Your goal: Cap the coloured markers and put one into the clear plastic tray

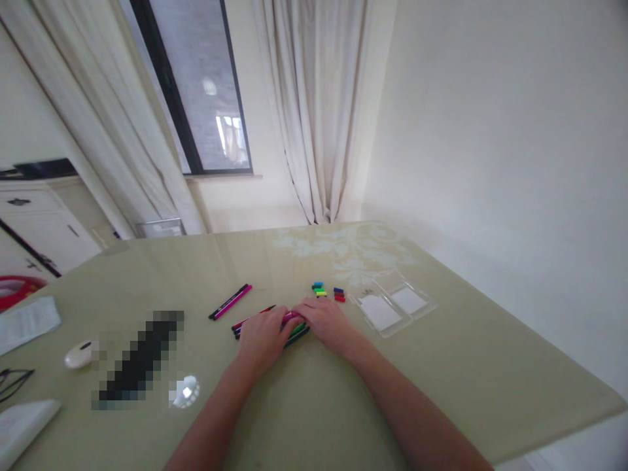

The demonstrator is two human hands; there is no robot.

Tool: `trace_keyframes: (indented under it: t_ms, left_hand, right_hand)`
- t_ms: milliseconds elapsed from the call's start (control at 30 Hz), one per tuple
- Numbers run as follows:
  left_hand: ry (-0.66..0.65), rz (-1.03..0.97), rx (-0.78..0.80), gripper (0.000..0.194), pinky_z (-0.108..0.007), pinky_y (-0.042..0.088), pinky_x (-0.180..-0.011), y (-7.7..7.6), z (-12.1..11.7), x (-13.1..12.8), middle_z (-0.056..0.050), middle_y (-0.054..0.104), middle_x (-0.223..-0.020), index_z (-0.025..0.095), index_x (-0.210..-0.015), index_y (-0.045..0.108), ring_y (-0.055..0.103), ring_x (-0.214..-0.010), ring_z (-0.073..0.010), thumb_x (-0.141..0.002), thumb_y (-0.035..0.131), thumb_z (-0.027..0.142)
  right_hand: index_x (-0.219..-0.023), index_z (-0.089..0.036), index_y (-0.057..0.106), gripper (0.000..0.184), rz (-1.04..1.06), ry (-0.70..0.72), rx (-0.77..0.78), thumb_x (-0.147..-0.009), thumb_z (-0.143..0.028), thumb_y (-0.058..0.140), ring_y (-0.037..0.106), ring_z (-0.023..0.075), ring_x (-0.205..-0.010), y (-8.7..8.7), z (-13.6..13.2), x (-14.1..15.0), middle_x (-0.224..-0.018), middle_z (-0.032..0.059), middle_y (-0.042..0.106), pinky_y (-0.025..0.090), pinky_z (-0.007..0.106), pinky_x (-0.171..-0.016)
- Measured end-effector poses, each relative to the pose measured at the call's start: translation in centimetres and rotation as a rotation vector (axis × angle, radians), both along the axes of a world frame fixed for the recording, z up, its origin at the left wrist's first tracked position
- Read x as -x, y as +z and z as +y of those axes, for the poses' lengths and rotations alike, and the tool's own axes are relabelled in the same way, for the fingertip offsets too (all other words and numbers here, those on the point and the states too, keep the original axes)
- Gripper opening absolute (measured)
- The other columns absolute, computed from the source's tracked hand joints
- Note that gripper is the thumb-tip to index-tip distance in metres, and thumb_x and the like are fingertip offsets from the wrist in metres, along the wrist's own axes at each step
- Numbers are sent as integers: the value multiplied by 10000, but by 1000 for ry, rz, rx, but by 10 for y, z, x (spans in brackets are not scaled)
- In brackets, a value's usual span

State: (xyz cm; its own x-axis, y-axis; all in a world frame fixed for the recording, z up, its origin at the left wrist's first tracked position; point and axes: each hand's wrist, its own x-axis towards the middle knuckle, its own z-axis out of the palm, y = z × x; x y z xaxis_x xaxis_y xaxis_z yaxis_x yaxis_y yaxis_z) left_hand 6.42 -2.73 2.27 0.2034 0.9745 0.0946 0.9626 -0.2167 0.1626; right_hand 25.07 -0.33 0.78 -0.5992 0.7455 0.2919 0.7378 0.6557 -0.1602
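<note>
1. Left hand (265, 332) and right hand (321, 316) have fingers seemingly clamped on a pink marker (290, 316) between them.
2. Cap handling appears the step, calling for steady, aligned fingers.
3. Marker caps (320, 294) lie just beyond the right fingers; tabletop (314, 418) offers room nearside, its right edge well apart.

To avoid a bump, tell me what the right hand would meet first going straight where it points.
Beyond the slim pink plastic marker it seemingly touches, the right hand would likely meet the left hand, though depth is unclear.
</note>
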Motion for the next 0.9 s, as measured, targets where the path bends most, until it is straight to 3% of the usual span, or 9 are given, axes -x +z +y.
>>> trace_keyframes:
  t_ms: [100,167,300,467,600,800,900]
  left_hand:
    - [161,17,3,566,-318,432,-679,2,3,7,-80,736,-819,244,-841,674,702,-791,-279,-957,409,731]
    - [202,-25,-41,556,-322,448,-696,0,7,17,-72,737,-849,244,-888,670,701,-823,-278,-928,450,753]
    - [213,-104,-162,490,-357,483,-866,-16,19,38,-111,727,-1103,208,-1106,636,674,-1049,-289,-972,471,649]
    - [201,-75,-193,400,-398,469,-983,-32,30,48,-127,712,-1116,195,-1001,667,640,-1111,-290,-1048,370,458]
    - [203,-88,-178,425,-381,482,-967,-30,34,54,-108,726,-1053,203,-969,693,660,-1039,-267,-1058,326,395]
    - [458,-68,-236,422,-448,490,-916,-29,33,73,-160,652,-1275,178,-1245,666,606,-1139,-329,-1025,319,272]
    - [497,-53,-217,406,-477,481,-918,-28,31,77,-169,639,-1282,188,-1275,652,580,-1174,-353,-1011,361,285]
  right_hand:
    - [-1153,-255,709,211,82,-54,-14,-1057,-279,523,664,182,-989,-1,5,-6,-1054,37,739,470,288,-896]
    - [-1129,-246,723,219,150,-136,-35,-1057,-297,523,661,190,-985,0,8,-13,-1036,47,736,476,293,-906]
    - [-1094,-226,731,256,329,-324,-93,-1056,-295,487,640,200,-954,4,19,-32,-1043,73,681,493,308,-899]
    - [-1067,-169,711,336,469,-550,-96,-1047,-218,379,602,209,-909,-6,38,-58,-1036,101,592,500,320,-871]
    - [-1038,-169,717,343,360,-613,-39,-996,-114,381,595,216,-912,-15,45,-68,-1037,111,610,485,321,-860]
    - [-1031,-217,754,320,111,-654,-4,-958,-81,473,619,230,-981,-13,45,-67,-1034,101,712,439,301,-821]
    - [-1026,-209,757,365,38,-647,-5,-909,-13,472,620,242,-998,-12,45,-64,-1048,108,730,428,316,-825]
